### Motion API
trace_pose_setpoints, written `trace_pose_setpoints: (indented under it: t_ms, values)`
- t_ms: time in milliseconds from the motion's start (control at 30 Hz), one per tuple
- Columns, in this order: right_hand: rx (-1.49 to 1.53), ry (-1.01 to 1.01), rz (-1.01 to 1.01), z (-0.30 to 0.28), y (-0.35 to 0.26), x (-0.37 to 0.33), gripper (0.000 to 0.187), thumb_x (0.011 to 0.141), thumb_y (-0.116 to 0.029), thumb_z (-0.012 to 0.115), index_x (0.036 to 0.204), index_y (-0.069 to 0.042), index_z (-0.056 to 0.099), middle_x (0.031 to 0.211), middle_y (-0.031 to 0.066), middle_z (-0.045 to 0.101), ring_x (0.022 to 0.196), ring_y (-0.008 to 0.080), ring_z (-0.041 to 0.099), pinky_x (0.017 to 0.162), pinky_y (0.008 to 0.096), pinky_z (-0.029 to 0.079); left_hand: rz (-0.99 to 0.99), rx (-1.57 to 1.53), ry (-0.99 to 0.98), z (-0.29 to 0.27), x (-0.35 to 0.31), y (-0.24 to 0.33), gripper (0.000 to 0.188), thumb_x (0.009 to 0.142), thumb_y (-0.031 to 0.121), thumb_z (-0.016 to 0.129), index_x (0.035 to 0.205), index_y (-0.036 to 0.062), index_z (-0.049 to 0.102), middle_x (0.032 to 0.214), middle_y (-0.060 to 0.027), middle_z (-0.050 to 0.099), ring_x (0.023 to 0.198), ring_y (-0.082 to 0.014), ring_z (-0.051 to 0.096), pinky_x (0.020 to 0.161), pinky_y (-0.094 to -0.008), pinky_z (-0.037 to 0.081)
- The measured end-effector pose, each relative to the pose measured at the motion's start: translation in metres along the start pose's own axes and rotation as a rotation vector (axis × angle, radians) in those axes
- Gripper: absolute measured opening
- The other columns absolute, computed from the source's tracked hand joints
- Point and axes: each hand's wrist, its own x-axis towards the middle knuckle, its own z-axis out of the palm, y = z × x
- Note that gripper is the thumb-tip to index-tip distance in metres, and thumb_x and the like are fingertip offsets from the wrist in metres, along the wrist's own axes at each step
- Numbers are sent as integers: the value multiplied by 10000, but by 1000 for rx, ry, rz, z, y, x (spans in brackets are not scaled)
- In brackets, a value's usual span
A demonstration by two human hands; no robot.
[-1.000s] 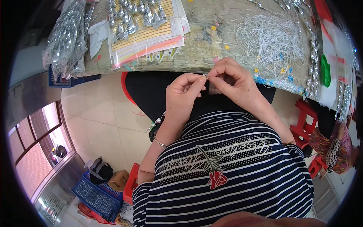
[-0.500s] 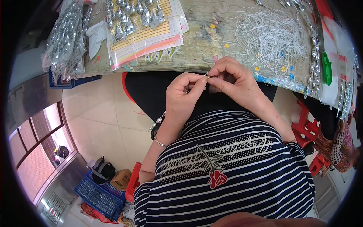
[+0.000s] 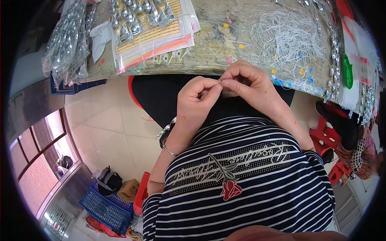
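Note:
Over my lap, just off the table's near edge, my left hand (image 3: 196, 95) and my right hand (image 3: 252, 85) meet fingertip to fingertip. Each is closed in a pinch of thumb and forefinger. A tiny light-coloured bit shows between the tips, too small to name. On the table (image 3: 217, 48) beyond my right hand lies a loose tangle of white string (image 3: 291, 40). Farther left, twisted silver pieces (image 3: 130, 26) rest on a stack of yellow-striped sheets (image 3: 150, 46).
Clear plastic bags of silver pieces (image 3: 64, 48) hang over the table's left end. Silver strands (image 3: 334, 60) and a green plastic tool (image 3: 347, 72) line the right side. Red stools (image 3: 323, 132) and another person's patterned clothing (image 3: 358, 154) are at right; blue crates (image 3: 102, 205) stand lower left.
The fingertips have drawn closer together, and the small ring-like bit seen between them before is now mostly covered. The person at right has shifted a leg slightly.

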Motion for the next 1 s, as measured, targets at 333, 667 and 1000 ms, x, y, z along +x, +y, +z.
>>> trace_pose_setpoints:
  t_ms: [333,667,1000]
  values:
    - [-54,45,8,1,-3,-1,70,862,-39,621,917,4,614,877,-2,551,764,48,564,661,176,470,134,188,-13,0,1,4,72,817,-33,633,879,-3,653,804,-16,594,689,-50,516,600,-177,394]
    - [-23,78,3,5,-5,-1,55,829,-57,647,855,-17,619,786,10,551,677,53,525,596,196,425,170,284,-32,-2,-1,8,59,815,-17,641,868,5,653,779,-2,577,654,-41,475,567,-176,356]
    - [134,0,165,3,-4,-3,66,919,-102,566,933,-37,568,846,-35,559,788,21,513,722,178,438,-85,-98,1,4,-3,9,49,833,25,651,871,0,671,740,51,583,615,5,441,539,-153,354]
